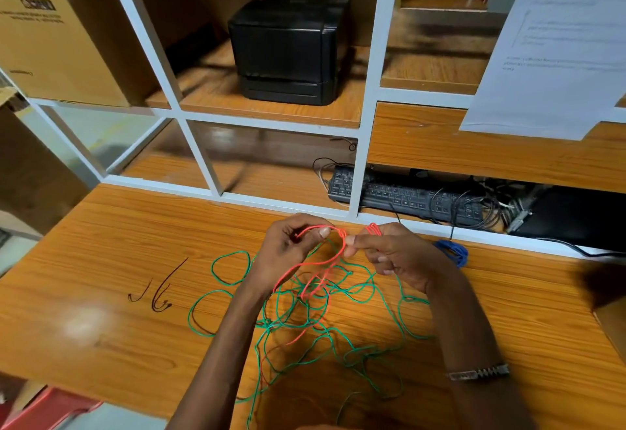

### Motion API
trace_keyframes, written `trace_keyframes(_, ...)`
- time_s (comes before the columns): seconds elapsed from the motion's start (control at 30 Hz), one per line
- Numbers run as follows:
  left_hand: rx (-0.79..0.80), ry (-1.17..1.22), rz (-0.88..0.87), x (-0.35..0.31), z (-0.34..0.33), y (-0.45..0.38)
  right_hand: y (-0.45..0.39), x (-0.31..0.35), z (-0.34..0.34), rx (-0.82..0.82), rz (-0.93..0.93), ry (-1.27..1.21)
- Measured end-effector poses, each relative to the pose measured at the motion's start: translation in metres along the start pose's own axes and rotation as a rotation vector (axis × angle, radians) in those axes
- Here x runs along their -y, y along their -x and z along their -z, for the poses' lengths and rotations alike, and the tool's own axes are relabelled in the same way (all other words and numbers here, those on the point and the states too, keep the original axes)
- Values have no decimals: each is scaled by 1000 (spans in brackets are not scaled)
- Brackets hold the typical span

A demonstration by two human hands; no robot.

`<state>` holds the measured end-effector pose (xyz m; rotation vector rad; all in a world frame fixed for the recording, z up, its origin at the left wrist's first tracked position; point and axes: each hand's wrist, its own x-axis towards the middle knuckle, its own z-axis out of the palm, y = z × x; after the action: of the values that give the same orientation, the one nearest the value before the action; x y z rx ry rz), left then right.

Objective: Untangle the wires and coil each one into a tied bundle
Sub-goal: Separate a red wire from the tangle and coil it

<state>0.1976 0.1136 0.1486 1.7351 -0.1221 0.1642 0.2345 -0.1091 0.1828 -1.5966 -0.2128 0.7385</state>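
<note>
Green wire (305, 324) lying nearest, sprawling tangled on counter (101, 260). Left hand (288, 253) and right hand (393, 253) pinching red wire (311, 265) above it, partly coiled. Blue wire (452, 251) bundled already; red, green remaining.

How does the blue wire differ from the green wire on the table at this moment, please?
The blue wire lies gathered in a compact bundle near the table's back edge, while the green wire sprawls in loose loops across the table. The green wire is tangled with the red wire; the blue wire lies apart. Neither is held; both are thin.
</note>
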Motion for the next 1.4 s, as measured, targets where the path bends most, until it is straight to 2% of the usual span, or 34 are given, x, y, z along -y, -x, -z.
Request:
trace_keyframes(0.27,-33,-19,97,-2,25,2,-4,-8,4,-133,-78,155)
trace_keyframes(0.37,-56,90,163,-3,33,4,-12,-17,9,-289,-74,262)
trace_keyframes(0.5,14,-9,137,-2,31,6,-25,-28,9,-420,-4,383)
trace_keyframes(0.57,92,15,219,-7,22,7,-30,-28,8,-472,42,346)
trace_keyframes(0.63,231,46,391,-12,12,8,-33,-26,5,-486,118,268)
trace_keyframes(0.73,408,310,608,-5,4,7,-30,-19,-7,-408,267,156)
trace_keyframes(0.83,490,648,676,6,2,7,-22,-13,-16,-326,356,101)
trace_keyframes(0.9,543,681,696,4,-1,8,-18,-12,-17,-283,387,86)
trace_keyframes(0.97,495,631,686,1,-7,8,-17,-13,-17,-235,381,90)
trace_keyframes(1.1,112,533,612,-6,-19,-2,-15,-15,-16,-149,338,216)
trace_keyframes(1.17,-20,543,603,-6,-15,-7,-13,-15,-14,-115,322,276)
trace_keyframes(1.27,-73,641,623,-6,-7,-10,-11,-13,-9,-87,293,241)
trace_keyframes(1.4,-93,629,655,-3,-1,-6,-8,-10,1,-169,272,292)
